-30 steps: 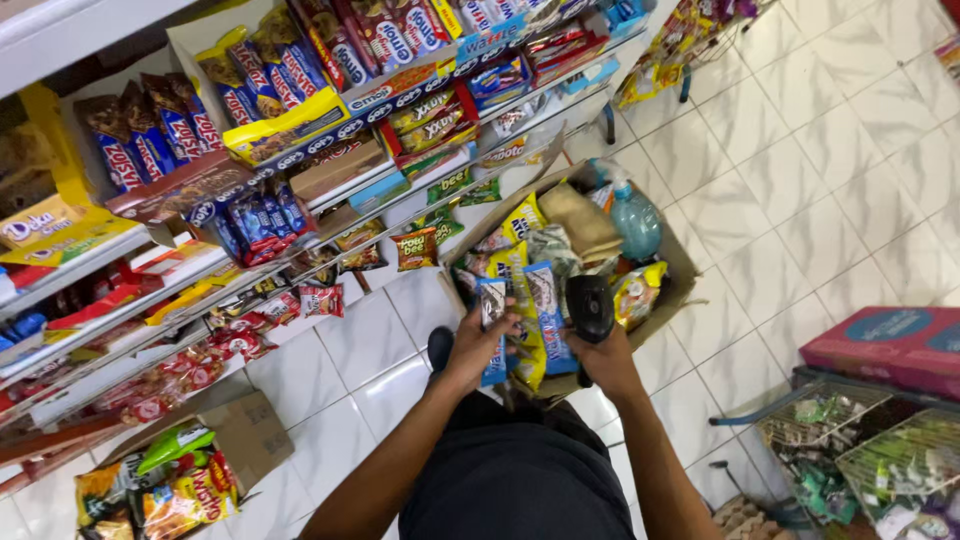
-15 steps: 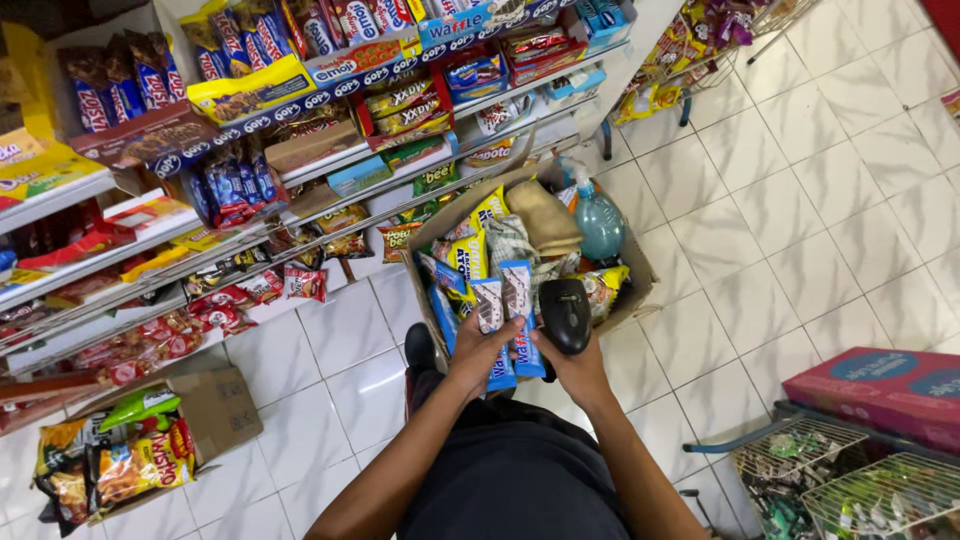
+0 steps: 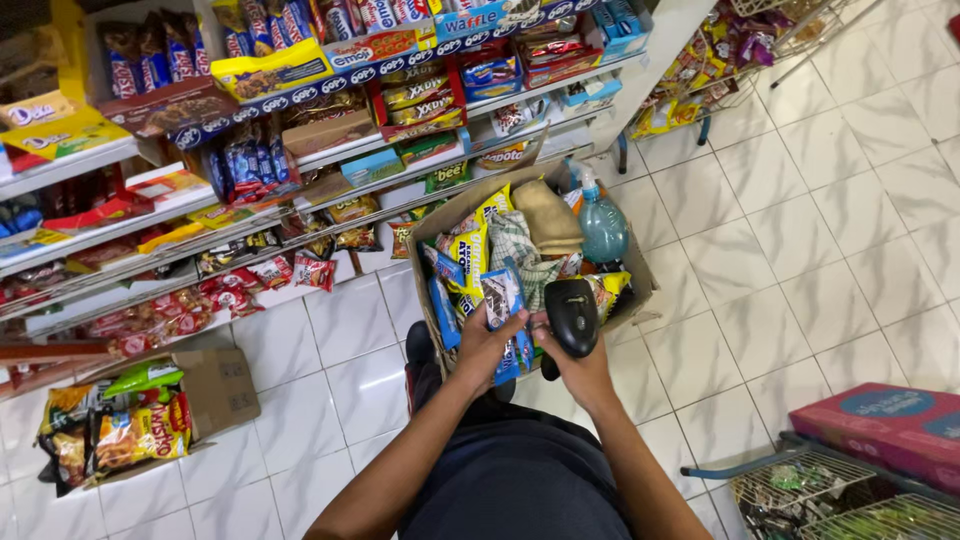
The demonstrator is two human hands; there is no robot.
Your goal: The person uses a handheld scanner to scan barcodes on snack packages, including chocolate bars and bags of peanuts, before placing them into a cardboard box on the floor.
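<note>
Since a second ago both hands sit closer together: left hand [image 3: 487, 345] fingers clamped on light, crinkly, slippery blue snack packets [image 3: 505, 310], best pinched mid-pack, right hand [image 3: 580, 372] gripping the rigid black scanner [image 3: 571, 315] at three o'clock, above the cardboard box [image 3: 640, 285].

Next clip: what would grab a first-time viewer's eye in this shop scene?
Dead centre, the right hand grips a black handheld scanner beside the blue snack packets held in the left hand. Both hover over an open cardboard box on the white tiled floor, crammed with yellow packets, a checked cloth and a teal spray bottle. To the upper left, shelves packed with bright snack packs fill the view.
</note>
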